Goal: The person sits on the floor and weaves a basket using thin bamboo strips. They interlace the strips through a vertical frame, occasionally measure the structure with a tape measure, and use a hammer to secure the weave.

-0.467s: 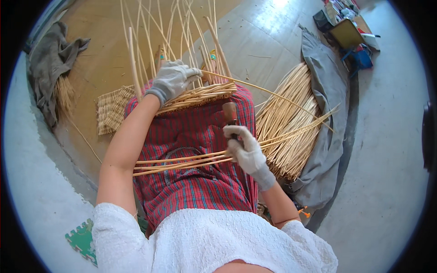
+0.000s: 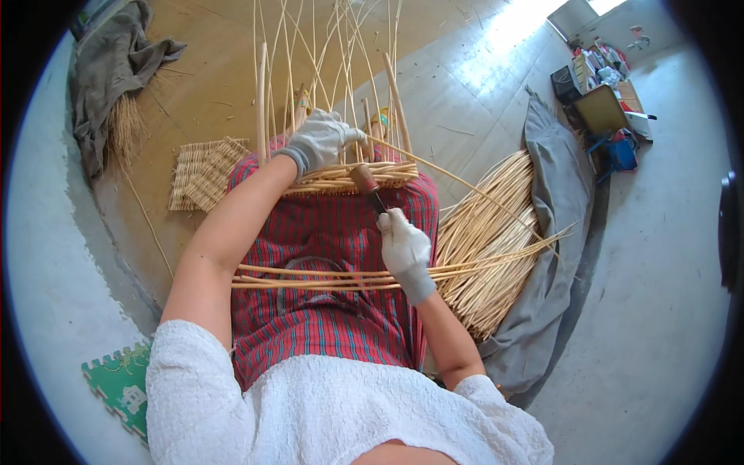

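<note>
My left hand (image 2: 322, 139), in a grey glove, rests on the upright stakes of a half-woven wicker basket (image 2: 349, 177) that sits on my red checked lap. My right hand (image 2: 404, 249), also gloved, grips the dark shaft of a small hammer (image 2: 366, 183), whose brown head touches the woven rim. Several loose willow rods (image 2: 310, 275) lie across my lap under the right wrist. Thin stakes rise from the weave toward the top of the picture.
A large bundle of pale willow rods (image 2: 496, 232) lies on a grey cloth (image 2: 558, 201) at my right. A small woven mat (image 2: 203, 172) sits on the floor at left, beside a grey rag with straw (image 2: 108, 85). Boxes and clutter (image 2: 604, 101) stand far right; a green foam tile (image 2: 116, 384) lies lower left.
My right hand has pushed the hammer forward and its head now meets the woven rim. My left hand holds the same place on the stakes.
</note>
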`<move>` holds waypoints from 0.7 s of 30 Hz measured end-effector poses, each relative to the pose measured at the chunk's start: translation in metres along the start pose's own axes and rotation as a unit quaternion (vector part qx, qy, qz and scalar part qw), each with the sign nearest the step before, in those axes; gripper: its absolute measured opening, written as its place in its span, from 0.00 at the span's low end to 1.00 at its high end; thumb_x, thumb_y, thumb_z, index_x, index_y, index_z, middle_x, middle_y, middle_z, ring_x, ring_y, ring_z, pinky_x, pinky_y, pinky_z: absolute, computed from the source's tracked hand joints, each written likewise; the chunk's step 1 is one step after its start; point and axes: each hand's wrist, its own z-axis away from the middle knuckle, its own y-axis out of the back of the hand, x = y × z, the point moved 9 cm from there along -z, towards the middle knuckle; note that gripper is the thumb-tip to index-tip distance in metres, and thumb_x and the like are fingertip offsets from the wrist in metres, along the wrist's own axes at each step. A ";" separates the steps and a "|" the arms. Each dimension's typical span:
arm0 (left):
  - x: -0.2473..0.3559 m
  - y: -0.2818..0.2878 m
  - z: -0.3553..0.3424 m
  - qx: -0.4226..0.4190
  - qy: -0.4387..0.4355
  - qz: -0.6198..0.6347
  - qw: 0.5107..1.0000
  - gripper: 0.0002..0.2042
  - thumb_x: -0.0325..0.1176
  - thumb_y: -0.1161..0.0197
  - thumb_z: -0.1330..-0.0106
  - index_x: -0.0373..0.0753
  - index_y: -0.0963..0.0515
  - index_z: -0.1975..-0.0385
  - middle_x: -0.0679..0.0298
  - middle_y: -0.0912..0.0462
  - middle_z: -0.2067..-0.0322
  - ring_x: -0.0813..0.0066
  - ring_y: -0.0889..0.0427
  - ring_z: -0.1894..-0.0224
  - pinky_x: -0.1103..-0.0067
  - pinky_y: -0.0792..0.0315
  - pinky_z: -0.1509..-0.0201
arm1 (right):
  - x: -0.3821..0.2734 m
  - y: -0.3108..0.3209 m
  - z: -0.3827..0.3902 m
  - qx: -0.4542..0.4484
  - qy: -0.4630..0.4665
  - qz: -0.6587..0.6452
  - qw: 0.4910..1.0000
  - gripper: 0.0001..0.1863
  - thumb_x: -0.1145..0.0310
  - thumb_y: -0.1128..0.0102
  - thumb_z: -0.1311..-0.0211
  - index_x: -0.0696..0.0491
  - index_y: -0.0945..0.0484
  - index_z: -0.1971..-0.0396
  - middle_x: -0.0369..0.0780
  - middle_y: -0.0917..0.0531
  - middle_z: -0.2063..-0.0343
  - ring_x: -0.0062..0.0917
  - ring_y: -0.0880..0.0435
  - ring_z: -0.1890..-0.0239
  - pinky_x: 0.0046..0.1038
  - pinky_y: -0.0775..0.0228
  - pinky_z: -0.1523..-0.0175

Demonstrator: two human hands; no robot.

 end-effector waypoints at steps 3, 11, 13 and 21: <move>-0.004 -0.001 0.019 -0.039 0.039 0.019 0.998 0.18 0.30 0.37 0.41 0.60 0.16 0.53 0.69 0.14 0.68 0.64 0.16 0.57 0.64 0.30 0.44 | -0.040 0.093 0.039 0.210 0.194 -0.069 0.956 0.08 0.72 0.47 0.29 0.54 0.21 0.56 0.39 0.17 0.78 0.39 0.15 0.75 0.39 0.26 0.69; -0.014 0.000 0.000 -0.035 0.034 0.020 0.999 0.22 0.26 0.46 0.34 0.62 0.15 0.47 0.64 0.11 0.60 0.61 0.15 0.52 0.65 0.29 0.43 | 0.007 0.027 -0.007 -0.019 -0.038 0.018 0.999 0.09 0.61 0.48 0.23 0.48 0.22 0.58 0.48 0.14 0.66 0.41 0.13 0.64 0.41 0.23 0.63; -0.012 -0.007 0.038 0.002 0.078 0.094 0.993 0.24 0.24 0.46 0.36 0.60 0.15 0.46 0.62 0.11 0.59 0.61 0.15 0.53 0.66 0.26 0.45 | -0.010 0.075 0.018 0.074 0.026 -0.288 0.955 0.08 0.62 0.47 0.24 0.48 0.22 0.58 0.50 0.15 0.60 0.39 0.13 0.62 0.41 0.23 0.63; -0.060 0.080 0.079 0.100 0.305 0.169 0.932 0.19 0.40 0.34 0.30 0.46 0.19 0.41 0.55 0.14 0.56 0.57 0.16 0.52 0.67 0.24 0.42 | 0.008 0.010 -0.011 0.026 0.058 -0.131 0.989 0.08 0.66 0.46 0.23 0.52 0.21 0.59 0.40 0.16 0.72 0.32 0.15 0.71 0.36 0.23 0.66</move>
